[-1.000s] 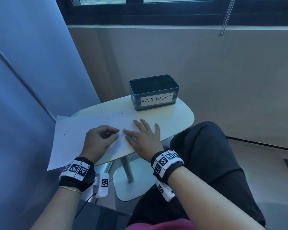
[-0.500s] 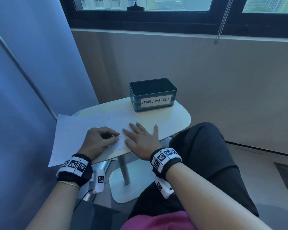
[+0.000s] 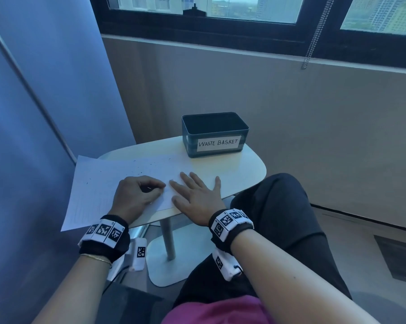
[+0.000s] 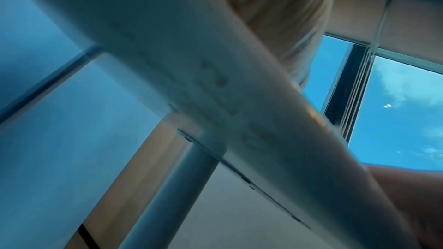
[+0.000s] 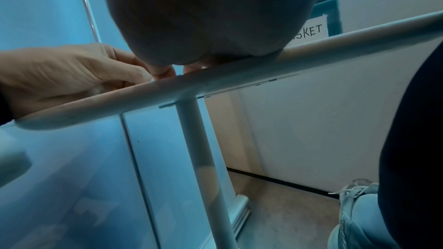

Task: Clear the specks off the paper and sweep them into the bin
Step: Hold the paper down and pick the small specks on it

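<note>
White paper (image 3: 99, 183) with dark specks (image 3: 150, 163) overhangs table (image 3: 244, 169). Left hand (image 3: 133, 198) curled, contents unclear; right hand (image 3: 198, 198) flat, fingers spread. Bin (image 3: 214, 134) behind.

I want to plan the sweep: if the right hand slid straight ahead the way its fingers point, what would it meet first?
The right hand lies flat on the paper, fingers pointing up and slightly left. Straight ahead it would probably meet scattered specks first; the bin seems to sit right of that line, though depth is unclear.
</note>
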